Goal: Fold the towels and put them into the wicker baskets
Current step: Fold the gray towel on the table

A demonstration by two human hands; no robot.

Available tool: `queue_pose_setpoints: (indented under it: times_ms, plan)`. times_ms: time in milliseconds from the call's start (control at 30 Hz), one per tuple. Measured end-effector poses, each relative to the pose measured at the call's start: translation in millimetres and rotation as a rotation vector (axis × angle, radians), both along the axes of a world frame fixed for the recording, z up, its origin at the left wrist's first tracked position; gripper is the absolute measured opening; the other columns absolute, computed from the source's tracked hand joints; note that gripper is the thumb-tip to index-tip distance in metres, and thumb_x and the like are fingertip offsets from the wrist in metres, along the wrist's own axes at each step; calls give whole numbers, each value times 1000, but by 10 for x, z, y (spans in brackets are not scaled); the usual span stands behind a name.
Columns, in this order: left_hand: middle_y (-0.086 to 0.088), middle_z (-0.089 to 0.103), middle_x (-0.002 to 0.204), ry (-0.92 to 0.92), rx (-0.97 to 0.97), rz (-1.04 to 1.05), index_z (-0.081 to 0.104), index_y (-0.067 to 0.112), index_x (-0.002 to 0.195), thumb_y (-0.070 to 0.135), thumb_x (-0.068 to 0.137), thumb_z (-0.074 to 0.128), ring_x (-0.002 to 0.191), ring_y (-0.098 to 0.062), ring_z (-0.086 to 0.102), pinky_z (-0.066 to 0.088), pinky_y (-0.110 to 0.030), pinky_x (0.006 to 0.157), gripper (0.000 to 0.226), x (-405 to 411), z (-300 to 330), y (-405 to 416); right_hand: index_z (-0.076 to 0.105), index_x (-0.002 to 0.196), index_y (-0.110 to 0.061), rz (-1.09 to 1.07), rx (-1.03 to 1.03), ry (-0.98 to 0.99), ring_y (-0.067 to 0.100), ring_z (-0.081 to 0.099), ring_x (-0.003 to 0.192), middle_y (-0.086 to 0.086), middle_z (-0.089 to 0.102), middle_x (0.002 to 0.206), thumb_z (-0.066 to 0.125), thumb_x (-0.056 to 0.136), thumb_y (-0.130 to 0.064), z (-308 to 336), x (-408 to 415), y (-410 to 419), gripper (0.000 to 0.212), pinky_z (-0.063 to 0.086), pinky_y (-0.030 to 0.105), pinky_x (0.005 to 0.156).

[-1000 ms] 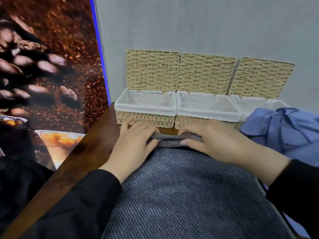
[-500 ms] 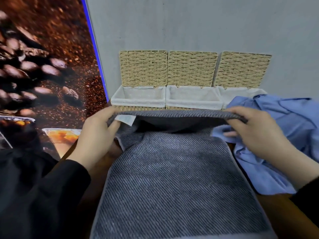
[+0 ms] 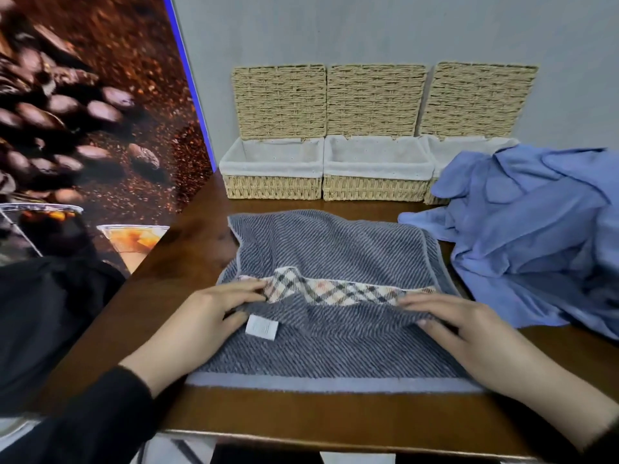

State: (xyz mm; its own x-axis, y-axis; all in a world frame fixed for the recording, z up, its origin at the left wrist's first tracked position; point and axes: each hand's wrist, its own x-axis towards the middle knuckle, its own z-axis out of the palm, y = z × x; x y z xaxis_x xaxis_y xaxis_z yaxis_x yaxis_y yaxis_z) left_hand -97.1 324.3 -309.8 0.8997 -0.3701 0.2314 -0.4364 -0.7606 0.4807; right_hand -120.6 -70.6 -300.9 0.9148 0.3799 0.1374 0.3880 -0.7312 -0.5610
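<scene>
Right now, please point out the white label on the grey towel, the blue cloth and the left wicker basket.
white label [image 3: 262, 328], head view, middle of the tag.
blue cloth [image 3: 536, 229], head view, centre of the crumpled heap.
left wicker basket [image 3: 273, 187], head view, woven front wall.

Setting: an indoor room, most consistent with a café or staged domestic corner; exact type cannot be confirmed. Indicators: a large coffee-bean and drink poster [image 3: 83, 135] at 10 o'clock, a plain grey wall [image 3: 368, 28] at 12 o'clock, a dark wooden surface [image 3: 187, 249], and lined wicker baskets [image 3: 273, 187] against the wall.
</scene>
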Motion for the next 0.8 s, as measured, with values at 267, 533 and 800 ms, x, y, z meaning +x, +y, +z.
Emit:
queue_pose_setpoints:
  times_ms: [267, 533, 800]
  plan:
    - [18, 58, 138, -147, -75, 36, 72, 23, 124, -3, 83, 71, 134, 5, 47, 31, -20, 117, 49, -81, 384, 78, 72, 116, -27, -132, 203, -358, -5, 58, 123, -22, 66, 126, 63, 97, -12, 241, -126, 28, 25, 41, 11, 103]
    - [42, 47, 137, 49, -35, -41, 68, 35, 124, 6, 85, 78, 136, 13, 39, 24, -8, 114, 50, -394, 13, 180, 53, 91, -46, 42, 17, -90, -3, 51, 132, -25, 56, 135, 59, 92, -43, -125, -317, -146, 8, 43, 22, 97]
    - [33, 53, 138, -34, 106, -85, 73, 43, 115, 77, 84, 54, 136, 4, 42, 29, -30, 112, 50, -408, 35, 315, 56, 111, -53, 184, -106, -32, -1, 42, 139, -25, 46, 148, 61, 84, -72, -16, -309, -311, 33, 35, 23, 107]
